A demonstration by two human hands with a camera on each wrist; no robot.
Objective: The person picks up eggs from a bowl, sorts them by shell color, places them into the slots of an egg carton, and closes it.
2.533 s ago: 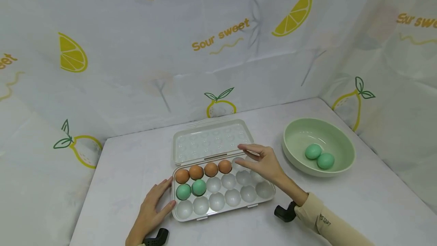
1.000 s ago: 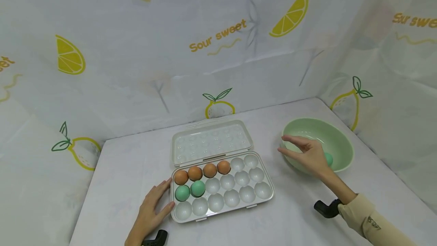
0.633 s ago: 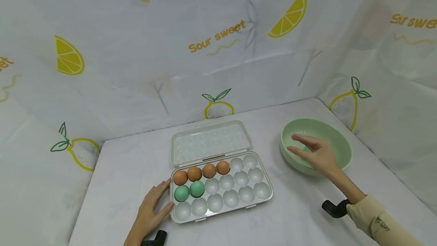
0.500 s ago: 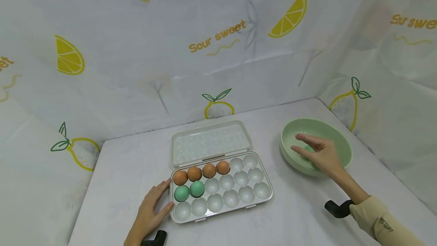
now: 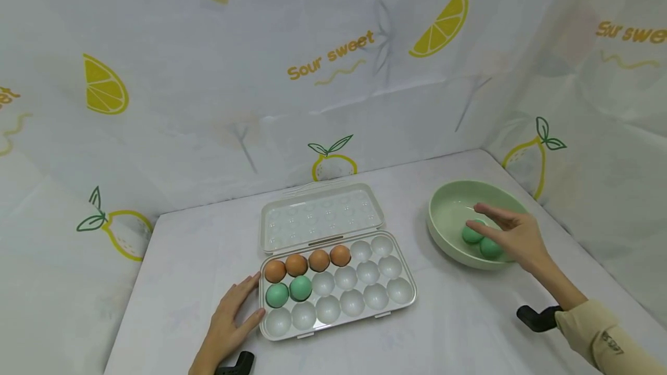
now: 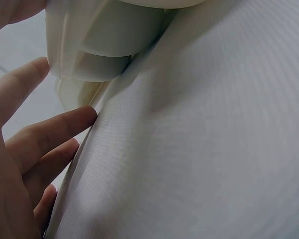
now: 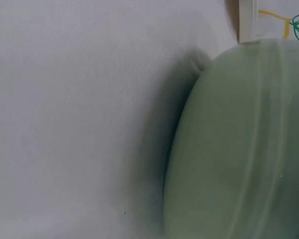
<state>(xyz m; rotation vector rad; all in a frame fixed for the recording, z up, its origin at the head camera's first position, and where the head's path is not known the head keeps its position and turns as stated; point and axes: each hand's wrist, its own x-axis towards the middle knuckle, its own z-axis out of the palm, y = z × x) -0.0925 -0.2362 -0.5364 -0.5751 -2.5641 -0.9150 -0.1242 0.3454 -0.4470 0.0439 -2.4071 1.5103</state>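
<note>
My right hand (image 5: 516, 239) hovers over the pale green bowl (image 5: 450, 207), thumb and fingers apart with nothing between them. Two green eggs lie in the bowl: one (image 5: 471, 232) near the thumb tip, the other (image 5: 490, 249) partly covered by the hand. The left hand (image 5: 226, 320) rests at the left end of the egg box (image 5: 352, 302), fingertips and thumb at its rim; in the left wrist view the fingers (image 6: 65, 124) are loosely extended. Several brown eggs (image 5: 319, 260) sit in the back row, and two green eggs (image 5: 300, 288) in the middle row's left cups.
The box's clear lid (image 5: 323, 216) lies folded back behind it. Lemon-printed cloth (image 5: 234, 103) walls the table's back and sides. Black wrist mounts (image 5: 539, 318) stick out by both wrists. In the right wrist view the bowl's outer wall (image 7: 214, 159) fills the right side.
The right hand has gone from above the egg box to the bowl, then a little further right within it, uncovering the green eggs again. My left hand stays in place at the box.
</note>
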